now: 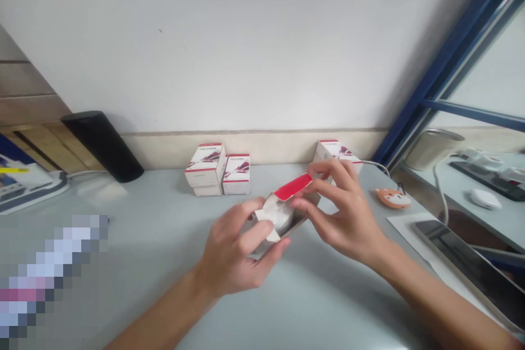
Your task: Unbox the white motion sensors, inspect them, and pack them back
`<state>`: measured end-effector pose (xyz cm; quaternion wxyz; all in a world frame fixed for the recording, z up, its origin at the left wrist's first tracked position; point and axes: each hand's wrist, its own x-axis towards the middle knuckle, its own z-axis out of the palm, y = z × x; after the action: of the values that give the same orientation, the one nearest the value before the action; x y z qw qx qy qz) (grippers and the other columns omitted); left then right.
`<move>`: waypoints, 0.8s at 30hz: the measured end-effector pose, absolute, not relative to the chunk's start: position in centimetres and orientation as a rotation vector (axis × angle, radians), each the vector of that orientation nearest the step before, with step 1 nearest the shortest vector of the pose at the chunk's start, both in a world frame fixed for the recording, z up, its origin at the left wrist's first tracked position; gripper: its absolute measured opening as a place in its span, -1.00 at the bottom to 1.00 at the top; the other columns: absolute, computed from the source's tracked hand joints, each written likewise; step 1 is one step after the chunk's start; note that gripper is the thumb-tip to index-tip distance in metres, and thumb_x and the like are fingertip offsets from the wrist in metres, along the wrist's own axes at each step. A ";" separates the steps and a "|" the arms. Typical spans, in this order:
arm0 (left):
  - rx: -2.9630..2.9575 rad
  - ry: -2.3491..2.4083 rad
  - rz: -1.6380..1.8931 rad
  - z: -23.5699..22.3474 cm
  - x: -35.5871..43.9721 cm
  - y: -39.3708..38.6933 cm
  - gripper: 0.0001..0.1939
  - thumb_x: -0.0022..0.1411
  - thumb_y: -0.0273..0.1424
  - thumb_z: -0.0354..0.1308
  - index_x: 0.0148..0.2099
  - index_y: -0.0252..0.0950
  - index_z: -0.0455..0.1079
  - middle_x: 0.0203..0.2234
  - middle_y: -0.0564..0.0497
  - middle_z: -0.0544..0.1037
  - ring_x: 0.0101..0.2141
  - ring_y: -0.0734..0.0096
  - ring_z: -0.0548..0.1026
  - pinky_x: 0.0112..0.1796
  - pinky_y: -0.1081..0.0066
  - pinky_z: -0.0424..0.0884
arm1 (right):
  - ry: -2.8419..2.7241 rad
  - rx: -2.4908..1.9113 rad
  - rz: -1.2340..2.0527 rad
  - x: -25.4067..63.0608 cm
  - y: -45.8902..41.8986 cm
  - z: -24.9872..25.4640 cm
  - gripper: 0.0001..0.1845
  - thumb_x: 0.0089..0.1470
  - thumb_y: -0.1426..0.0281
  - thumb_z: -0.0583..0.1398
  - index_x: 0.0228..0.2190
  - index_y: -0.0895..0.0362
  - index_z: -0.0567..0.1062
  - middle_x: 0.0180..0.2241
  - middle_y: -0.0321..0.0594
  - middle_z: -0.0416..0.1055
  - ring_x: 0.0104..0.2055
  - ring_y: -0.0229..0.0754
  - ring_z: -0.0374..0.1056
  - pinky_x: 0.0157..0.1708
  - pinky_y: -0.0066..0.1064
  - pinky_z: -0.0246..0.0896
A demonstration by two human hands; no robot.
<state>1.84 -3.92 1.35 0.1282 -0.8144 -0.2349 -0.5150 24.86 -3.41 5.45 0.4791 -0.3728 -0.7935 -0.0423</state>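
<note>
A small cardboard box (292,187) with a red flap is held over the table with its top side open. Inside it lies something whitish in clear plastic wrap (281,217); what it is I cannot make out. My left hand (240,249) grips the box's left end, the thumb below and a finger over a white end flap (271,231). My right hand (342,210) is at the right end, with thumb and fingertips pinched at the edge of the red flap. The far side of the box is hidden by the fingers.
White-and-red boxes stand against the wall, a stack (205,169) beside a single box (237,174), with more boxes (328,150) behind my right hand. A black cylinder (104,147) stands left. On the right lie an orange animal-shaped object (392,198) and a phone (463,262).
</note>
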 end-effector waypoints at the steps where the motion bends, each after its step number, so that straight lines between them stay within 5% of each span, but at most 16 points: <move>1: -2.366 -0.685 -1.489 1.4 1.9 -4.0 -0.67 0.23 -0.41 0.33 -0.06 -0.18 0.25 -0.09 -0.17 0.55 -0.30 0.32 0.60 -0.41 0.37 0.57 | -1.929 -0.932 0.025 24.9 -3.5 5.6 -0.89 0.27 0.30 0.30 -0.34 0.00 0.57 -0.08 -0.11 0.43 -0.01 0.05 0.30 0.04 0.01 0.25; 5: -2.400 -0.698 -1.504 1.6 1.9 -4.0 -0.66 0.25 -0.40 0.32 -0.03 -0.16 0.24 -0.08 -0.16 0.57 -0.29 0.32 0.62 -0.39 0.36 0.58 | -1.924 -1.001 0.449 25.3 -3.5 5.8 -0.78 0.30 0.21 0.26 -0.36 0.02 0.57 0.01 -0.12 0.40 0.09 0.09 0.28 0.17 0.15 0.18; 11: -2.416 -0.708 -1.471 1.5 2.0 -4.3 -0.74 0.28 -0.37 0.30 -0.10 -0.16 0.25 -0.11 -0.13 0.55 -0.36 0.37 0.58 -0.39 0.38 0.54 | -2.061 -0.962 0.414 25.6 -3.6 6.0 -0.85 0.28 0.27 0.29 -0.36 -0.04 0.63 0.05 -0.17 0.44 0.16 0.11 0.22 0.17 0.12 0.20; 21: -2.503 -0.717 -1.533 1.3 1.9 -4.1 -0.67 0.27 -0.44 0.30 -0.02 -0.18 0.24 -0.11 -0.14 0.50 -0.32 0.34 0.56 -0.38 0.36 0.53 | -2.002 -0.978 0.605 24.8 -4.0 6.6 -0.89 0.29 0.33 0.27 -0.32 0.04 0.54 -0.09 -0.19 0.44 -0.05 -0.09 0.40 0.03 -0.17 0.34; 24: -2.523 -0.785 -1.546 1.4 2.0 -4.1 -0.71 0.28 -0.44 0.29 -0.05 -0.16 0.24 -0.17 -0.08 0.49 -0.32 0.33 0.57 -0.38 0.36 0.53 | -1.911 -0.998 0.782 24.5 -3.9 6.4 -0.95 0.25 0.37 0.27 -0.26 0.03 0.47 -0.22 -0.26 0.40 -0.23 -0.18 0.37 -0.15 -0.28 0.38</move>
<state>1.96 -4.06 1.39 0.0402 -0.8234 -0.2563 -0.5046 24.52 -3.91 6.41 0.4114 -0.3966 -0.7595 0.3109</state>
